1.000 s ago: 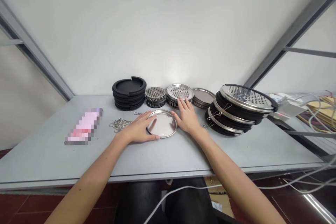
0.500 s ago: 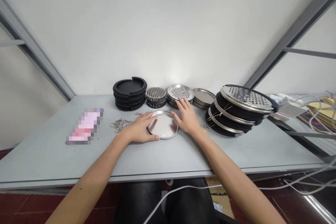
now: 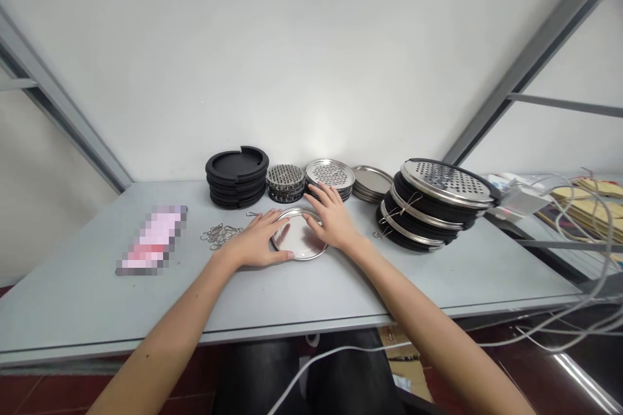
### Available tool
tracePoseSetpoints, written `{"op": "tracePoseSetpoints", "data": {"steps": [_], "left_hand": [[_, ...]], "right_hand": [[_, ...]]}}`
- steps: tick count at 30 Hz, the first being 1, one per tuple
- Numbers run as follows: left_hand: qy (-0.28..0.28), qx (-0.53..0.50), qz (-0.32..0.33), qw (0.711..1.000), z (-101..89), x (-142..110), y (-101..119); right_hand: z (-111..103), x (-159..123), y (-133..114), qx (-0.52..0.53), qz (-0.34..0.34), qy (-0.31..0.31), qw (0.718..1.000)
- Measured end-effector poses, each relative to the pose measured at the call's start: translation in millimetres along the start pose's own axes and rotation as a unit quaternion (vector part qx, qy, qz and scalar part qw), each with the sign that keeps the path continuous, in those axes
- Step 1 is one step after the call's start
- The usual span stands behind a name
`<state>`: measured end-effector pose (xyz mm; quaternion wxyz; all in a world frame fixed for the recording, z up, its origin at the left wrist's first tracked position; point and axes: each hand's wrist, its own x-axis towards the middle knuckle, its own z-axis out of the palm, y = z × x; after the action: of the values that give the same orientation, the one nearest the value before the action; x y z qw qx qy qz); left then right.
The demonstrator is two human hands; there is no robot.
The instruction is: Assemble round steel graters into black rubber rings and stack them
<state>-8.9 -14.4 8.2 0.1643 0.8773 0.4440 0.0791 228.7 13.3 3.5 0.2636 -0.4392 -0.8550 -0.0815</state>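
A round, shallow metal dish (image 3: pixel 302 241) with a raised rim lies flat on the grey table in front of me. My left hand (image 3: pixel 257 240) rests at its left side, fingers stretched along the far rim and thumb at the near rim. Over the right edge of the dish is my right hand (image 3: pixel 333 217), its fingers spread and its thumb reaching above the dish; whether it touches is unclear. To the left of my left hand lies a small heap of metal wire clips (image 3: pixel 221 235).
Along the wall stand stacks of black rings (image 3: pixel 237 181), small grater discs (image 3: pixel 286 181), larger rimmed grater discs (image 3: pixel 329 175) and plain metal dishes (image 3: pixel 372 180). A leaning pile of black-and-metal assemblies (image 3: pixel 428 207) stands right. A blurred phone-like object (image 3: pixel 153 240) lies left; cables (image 3: pixel 579 298) hang right.
My right hand has moved left, its thumb now farther over the dish. My left hand stays at the left rim. The whole view has shifted slightly.
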Motion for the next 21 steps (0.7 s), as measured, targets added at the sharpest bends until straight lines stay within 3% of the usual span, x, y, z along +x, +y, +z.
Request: {"op": "tracePoseSetpoints", "data": {"steps": [10,21], "left_hand": [[-0.012,-0.001,-0.026,1.0,-3.1,-2.0,2.9],[0.007,-0.013,-0.018,1.0,1.4,-2.0,3.4]], "right_hand": [[23.7,39.8,-5.8,-0.071,0.004,-0.02,0.997],[32.6,41.9,-2.4,-0.082,0.01,0.016,0.996]]}}
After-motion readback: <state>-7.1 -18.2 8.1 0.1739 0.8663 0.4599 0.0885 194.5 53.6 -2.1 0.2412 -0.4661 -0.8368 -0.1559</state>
